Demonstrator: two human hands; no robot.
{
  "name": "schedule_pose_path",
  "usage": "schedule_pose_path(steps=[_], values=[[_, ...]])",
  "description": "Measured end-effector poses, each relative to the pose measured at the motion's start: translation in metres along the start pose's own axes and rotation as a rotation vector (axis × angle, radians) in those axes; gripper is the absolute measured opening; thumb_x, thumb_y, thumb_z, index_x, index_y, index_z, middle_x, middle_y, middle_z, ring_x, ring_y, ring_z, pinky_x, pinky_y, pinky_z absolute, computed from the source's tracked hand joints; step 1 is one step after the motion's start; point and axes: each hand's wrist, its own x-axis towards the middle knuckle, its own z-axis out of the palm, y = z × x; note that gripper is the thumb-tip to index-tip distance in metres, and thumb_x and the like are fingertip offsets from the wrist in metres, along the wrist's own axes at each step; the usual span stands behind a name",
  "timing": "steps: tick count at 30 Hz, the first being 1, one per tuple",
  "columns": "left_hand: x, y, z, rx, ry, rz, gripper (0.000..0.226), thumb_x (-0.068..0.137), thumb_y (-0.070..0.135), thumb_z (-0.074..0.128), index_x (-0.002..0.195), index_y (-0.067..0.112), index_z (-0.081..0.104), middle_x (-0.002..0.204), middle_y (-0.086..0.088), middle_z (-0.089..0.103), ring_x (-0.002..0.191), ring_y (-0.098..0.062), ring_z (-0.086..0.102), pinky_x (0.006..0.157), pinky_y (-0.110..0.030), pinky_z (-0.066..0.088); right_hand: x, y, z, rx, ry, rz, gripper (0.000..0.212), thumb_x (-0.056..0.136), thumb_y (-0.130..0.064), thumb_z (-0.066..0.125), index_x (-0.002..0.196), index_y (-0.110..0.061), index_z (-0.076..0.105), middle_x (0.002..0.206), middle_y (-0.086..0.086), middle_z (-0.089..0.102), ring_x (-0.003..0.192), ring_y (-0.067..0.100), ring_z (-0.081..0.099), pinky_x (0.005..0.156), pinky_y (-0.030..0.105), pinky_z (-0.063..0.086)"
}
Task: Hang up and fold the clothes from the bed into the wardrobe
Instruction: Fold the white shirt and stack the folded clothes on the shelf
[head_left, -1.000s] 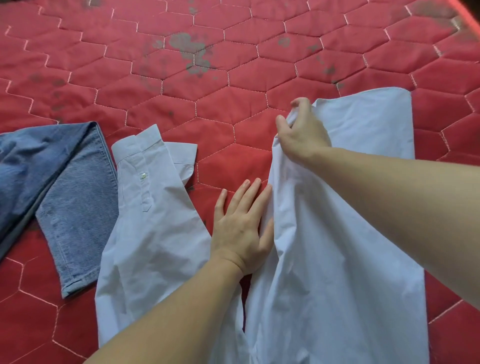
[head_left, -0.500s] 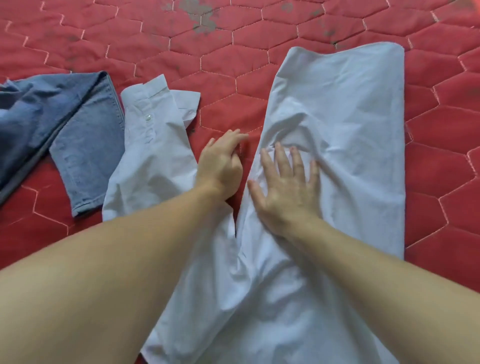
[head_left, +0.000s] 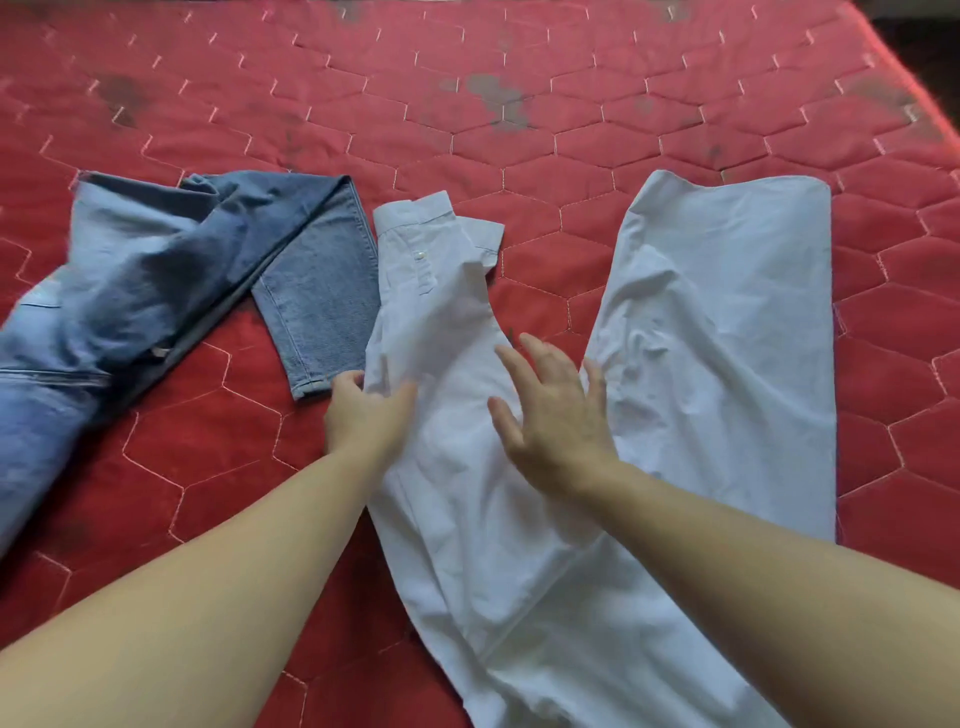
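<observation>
L hand (head_left: 366, 415) pinching shirt (head_left: 717, 332) sleeve (head_left: 441, 312) edge mid-frame, R hand (head_left: 558, 415) spread; I'd fold sleeve across, w/ cuff (head_left: 415, 208) flat, clear of jeans (head_left: 156, 270).

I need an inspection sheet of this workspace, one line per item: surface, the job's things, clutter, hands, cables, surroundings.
Surface: red quilted bed, with dark worn patches near its far edge.
Job's things: white shirt spread flat, its cuffed sleeve lying to the left; jeans crumpled at the left, one leg end touching the sleeve.
Clutter: nothing seen.
Hands: left hand grips the sleeve's left edge; right hand is open, fingers spread over the shirt; contact cannot be told.
Cables: nothing seen.
Surroundings: dark strip past the bed's upper right corner; no wardrobe or hanger in view.
</observation>
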Motion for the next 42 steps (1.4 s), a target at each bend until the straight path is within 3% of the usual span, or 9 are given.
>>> schedule_pose_path(steps=[5, 10, 15, 21, 24, 28, 33, 37, 42], values=[[-0.002, 0.003, -0.016, -0.457, -0.502, -0.193, 0.033, 0.081, 0.010, 0.065, 0.112, 0.002, 0.068, 0.095, -0.018, 0.073, 0.075, -0.028, 0.071, 0.069, -0.036, 0.060, -0.001, -0.039, 0.007, 0.032, -0.184, 0.002, 0.042, 0.099, -0.039, 0.036, 0.139, -0.029, 0.041, 0.143, -0.004, 0.043, 0.136, 0.020, 0.034, 0.110, 0.049, 0.021], [-0.011, 0.006, -0.028, -0.552, -0.750, 0.030, 0.050, 0.079, -0.015, 0.049, 0.122, 0.008, 0.062, 0.103, -0.020, 0.071, 0.086, -0.031, 0.071, 0.071, -0.037, 0.059, 0.016, -0.074, -0.009, 0.585, 0.068, 0.209, 0.042, 0.096, -0.037, 0.048, 0.135, -0.020, 0.047, 0.132, 0.005, 0.049, 0.121, 0.020, 0.049, 0.102, 0.035, 0.038], [-0.033, 0.014, -0.017, -0.218, -0.616, 0.373, 0.057, 0.066, -0.003, 0.058, 0.118, 0.019, 0.056, 0.100, 0.010, 0.069, 0.090, 0.002, 0.066, 0.070, -0.009, 0.048, 0.050, -0.089, -0.034, 0.442, -0.153, 0.414, 0.076, 0.076, -0.057, 0.070, 0.133, -0.012, 0.045, 0.132, 0.008, 0.050, 0.120, 0.026, 0.053, 0.093, 0.030, 0.042], [-0.049, 0.000, -0.011, 0.308, -0.603, 0.581, 0.055, 0.081, 0.020, 0.061, 0.134, 0.032, 0.048, 0.102, 0.005, 0.067, 0.093, -0.018, 0.064, 0.077, -0.028, 0.049, 0.065, -0.061, -0.027, 0.172, -0.195, 0.396, 0.007, 0.077, -0.015, 0.059, 0.082, -0.012, 0.056, 0.074, 0.002, 0.055, 0.073, 0.025, 0.055, 0.055, 0.026, 0.036], [-0.051, 0.004, -0.008, 0.009, -0.360, 0.640, 0.034, 0.071, 0.050, 0.057, 0.100, 0.034, 0.064, 0.063, 0.012, 0.058, 0.062, -0.008, 0.055, 0.064, -0.025, 0.044, 0.067, -0.043, -0.035, 0.671, 0.058, 0.417, 0.020, 0.081, -0.003, 0.045, 0.075, -0.013, 0.062, 0.070, 0.001, 0.057, 0.072, 0.021, 0.054, 0.058, 0.026, 0.043], [-0.040, 0.024, 0.016, -0.484, -0.124, 0.291, 0.039, 0.072, 0.062, 0.053, 0.064, 0.025, 0.057, 0.051, 0.012, 0.048, 0.058, -0.013, 0.045, 0.064, -0.033, 0.040, 0.076, -0.006, -0.076, 1.434, 0.129, 0.538, 0.030, 0.093, -0.016, 0.044, 0.107, -0.010, 0.070, 0.110, 0.011, 0.071, 0.104, 0.026, 0.067, 0.096, 0.042, 0.052], [-0.048, 0.030, 0.054, -0.082, -0.190, 0.465, 0.011, 0.087, 0.021, 0.058, 0.083, 0.028, 0.064, 0.074, 0.007, 0.064, 0.074, -0.014, 0.058, 0.074, -0.033, 0.046, 0.062, 0.084, -0.125, 1.723, 0.371, 0.612, 0.039, 0.096, -0.024, 0.033, 0.098, -0.008, 0.069, 0.095, 0.015, 0.070, 0.087, 0.030, 0.068, 0.080, 0.036, 0.056], [-0.047, 0.017, 0.082, 0.438, -0.166, 0.742, 0.029, 0.095, 0.031, 0.048, 0.122, 0.039, 0.057, 0.125, 0.017, 0.055, 0.124, -0.011, 0.044, 0.102, -0.036, 0.026, 0.034, 0.146, -0.097, 1.287, 0.202, 0.966, 0.017, 0.092, -0.020, 0.054, 0.090, -0.012, 0.068, 0.066, 0.007, 0.071, 0.057, 0.023, 0.070, 0.052, 0.032, 0.057], [-0.038, 0.010, 0.105, 0.679, -0.264, 0.921, 0.058, 0.087, 0.052, 0.020, 0.142, 0.043, 0.037, 0.156, 0.012, 0.030, 0.147, -0.011, 0.014, 0.117, -0.044, 0.000, 0.044, 0.185, -0.083, 1.235, 0.227, 0.995, 0.062, 0.060, -0.044, 0.082, 0.111, -0.011, 0.067, 0.095, 0.009, 0.075, 0.082, 0.028, 0.073, 0.080, 0.046, 0.058]])
